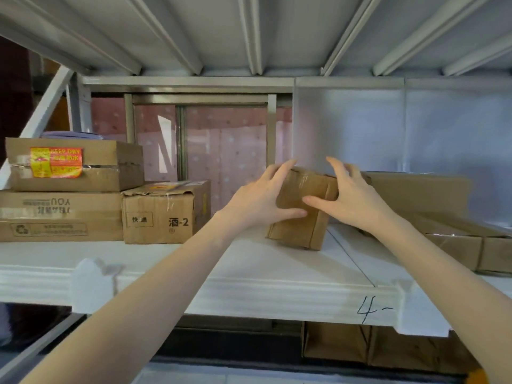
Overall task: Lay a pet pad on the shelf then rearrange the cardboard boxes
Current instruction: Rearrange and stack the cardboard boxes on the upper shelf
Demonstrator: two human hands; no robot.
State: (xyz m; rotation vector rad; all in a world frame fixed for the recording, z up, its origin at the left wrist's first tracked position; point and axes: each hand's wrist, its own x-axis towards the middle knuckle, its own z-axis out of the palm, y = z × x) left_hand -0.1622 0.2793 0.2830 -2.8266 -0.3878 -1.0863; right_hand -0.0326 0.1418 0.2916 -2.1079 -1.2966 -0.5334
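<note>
Two bare arms reach over the white front lip of the shelf [249, 295], where "4-" is handwritten at the right. Both hands clasp a small box [300, 217] standing at mid-shelf. It is tilted, its top leaning far and to the right, its long axis running roughly up and down, and its near lower corner rests on the white shelf surface. The left hand [260, 199] wraps the box's left side, fingers spread over the top edge and thumb pressed across the near face. The right hand [352, 196] grips the right side, thumb on the near face, fingers splayed above the top.

Left of the box stands a carton [163, 214] marked "酒-2", apart from it. Further left, a long box [59, 216] carries a flatter box [74, 164] with a red "KEEP DRY" label. To the right, just behind the right hand, lie low flat boxes [454, 239]. At the far side, a window [210, 139] shows pink.
</note>
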